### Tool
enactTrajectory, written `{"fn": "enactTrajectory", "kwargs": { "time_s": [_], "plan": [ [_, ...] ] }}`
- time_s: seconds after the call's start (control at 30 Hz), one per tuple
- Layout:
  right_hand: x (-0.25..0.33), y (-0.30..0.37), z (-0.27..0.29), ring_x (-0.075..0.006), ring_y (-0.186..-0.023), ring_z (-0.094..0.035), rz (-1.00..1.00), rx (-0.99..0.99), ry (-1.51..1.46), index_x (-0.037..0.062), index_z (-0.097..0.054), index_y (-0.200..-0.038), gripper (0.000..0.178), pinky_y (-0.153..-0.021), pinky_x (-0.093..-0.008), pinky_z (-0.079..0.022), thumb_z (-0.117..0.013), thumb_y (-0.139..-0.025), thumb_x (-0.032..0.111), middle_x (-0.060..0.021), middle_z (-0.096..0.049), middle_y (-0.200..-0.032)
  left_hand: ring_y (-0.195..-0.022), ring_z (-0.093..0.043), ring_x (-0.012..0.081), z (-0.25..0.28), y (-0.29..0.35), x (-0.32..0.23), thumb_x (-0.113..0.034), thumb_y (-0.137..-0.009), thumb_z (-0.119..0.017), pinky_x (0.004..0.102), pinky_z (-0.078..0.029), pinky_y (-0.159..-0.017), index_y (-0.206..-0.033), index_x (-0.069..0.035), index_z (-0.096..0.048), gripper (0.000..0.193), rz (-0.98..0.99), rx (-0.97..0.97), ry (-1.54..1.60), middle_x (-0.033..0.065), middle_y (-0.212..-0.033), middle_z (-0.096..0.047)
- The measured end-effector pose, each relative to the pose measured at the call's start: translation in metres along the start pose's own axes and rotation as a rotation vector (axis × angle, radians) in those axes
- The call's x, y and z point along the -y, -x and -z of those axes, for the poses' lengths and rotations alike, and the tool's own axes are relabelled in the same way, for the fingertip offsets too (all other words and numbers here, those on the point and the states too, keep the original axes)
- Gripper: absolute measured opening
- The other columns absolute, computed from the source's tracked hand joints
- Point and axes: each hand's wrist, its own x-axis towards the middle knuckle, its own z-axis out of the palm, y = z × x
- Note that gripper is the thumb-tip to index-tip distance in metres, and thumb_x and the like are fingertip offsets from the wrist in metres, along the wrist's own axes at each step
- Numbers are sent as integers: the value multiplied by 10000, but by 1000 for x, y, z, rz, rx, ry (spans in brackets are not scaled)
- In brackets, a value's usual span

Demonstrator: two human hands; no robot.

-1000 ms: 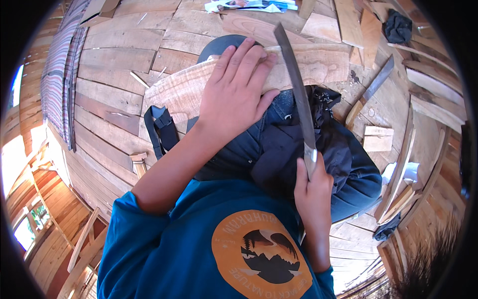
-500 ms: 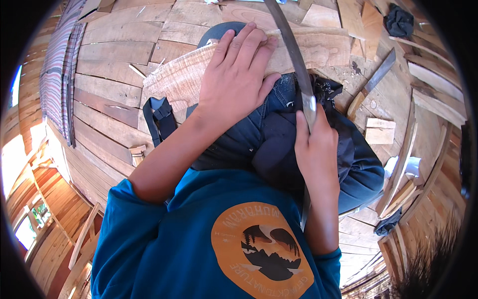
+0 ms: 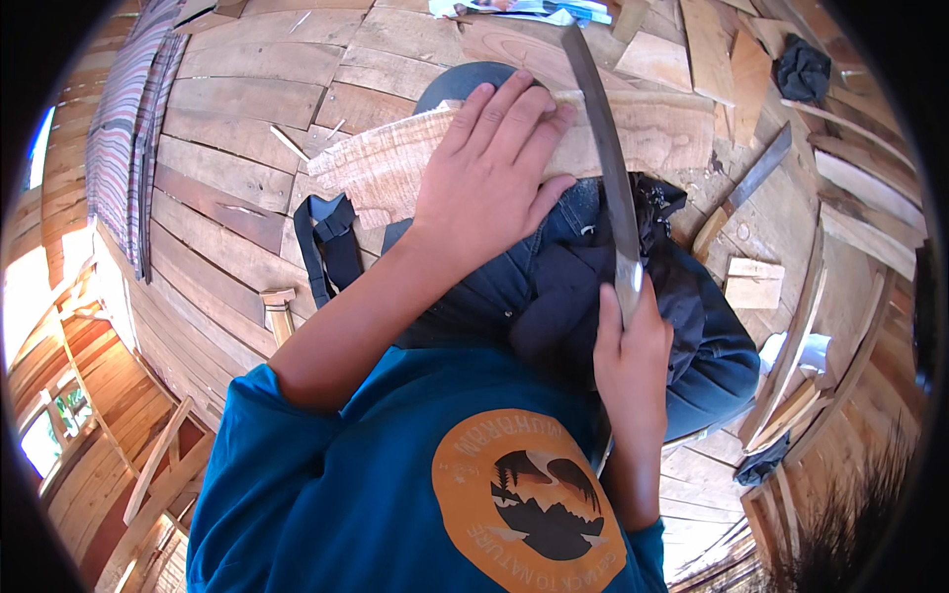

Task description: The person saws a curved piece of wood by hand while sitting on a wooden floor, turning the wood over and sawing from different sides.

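A rough wooden board (image 3: 376, 158) lies crosswise over my legs. My left hand (image 3: 489, 163) rests flat on it, fingers stretched out toward its far edge and thumb apart. My right hand (image 3: 635, 341) is wrapped round the grip of a machete, thumb along its bright metal collar. The machete's long dark blade (image 3: 613, 163) points away from me and passes over the board just right of my left hand. Whether the blade touches the wood I cannot tell. The grip is mostly hidden in my right fist.
A second machete with a wooden handle (image 3: 710, 233) lies on the plank floor at the right. Near it are a small square wood piece (image 3: 753, 284) and a black cloth (image 3: 802, 67). Board offcuts (image 3: 655, 61) lie at the far right. A striped cloth (image 3: 129, 128) hangs at the left.
The machete and my right hand have come back toward me relative to the board, so the blade tip now shows. My left hand keeps its place on the board. The whole view has shifted slightly.
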Motion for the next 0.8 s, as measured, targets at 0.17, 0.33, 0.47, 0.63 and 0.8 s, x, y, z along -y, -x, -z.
{"fn": "enactTrajectory", "kwargs": {
  "time_s": [0.17, 0.33, 0.47, 0.63, 0.8],
  "plan": [
    [-3, -29, -9, -486, -712, -602, -26, 33, 84, -33, -528, -978, 174, -552, -521, -465, -552, -970, 139, -301, -595, -725, -1317, -441, 277, -7, 3, 2, -346, -820, -701, 431, -309, -1117, -1286, -101, -545, 549, 15, -6, -68, 90, -1278, -501],
    [0, -1, 1, -471, -699, -630, -63, 27, 12, -35, -550, -1073, 212, -555, -521, -472, -556, -970, 149, -276, -620, -733, -1312, -440, 278, -2, 5, 0, -363, -846, -669, 440, -300, -1119, -1267, -89, -548, 517, 17, 29, 2, 97, -1279, -495],
    [-5, -10, -1, -476, -692, -621, -71, 29, 75, -46, -557, -1049, 215, -569, -514, -477, -555, -971, 155, -288, -607, -722, -1322, -437, 275, -5, -1, -2, -356, -837, -680, 440, -306, -1116, -1272, -87, -548, 529, 17, 22, -46, 93, -1274, -497],
    [-2, -16, -3, -481, -701, -610, -28, 32, 46, -33, -549, -1035, 194, -558, -522, -470, -550, -970, 150, -291, -601, -725, -1318, -444, 275, -2, 1, 0, -350, -825, -696, 438, -308, -1117, -1280, -86, -547, 548, 2, 25, -16, 89, -1274, -508],
    [-4, -1, 3, -472, -658, -607, -97, 59, 6, -34, -548, -1023, 178, -529, -510, -462, -547, -972, 136, -277, -596, -700, -1308, -452, 272, -6, 4, -1, -348, -829, -693, 438, -310, -1115, -1289, -91, -542, 549, 3, 25, -48, 88, -1271, -507]
  ]
}}
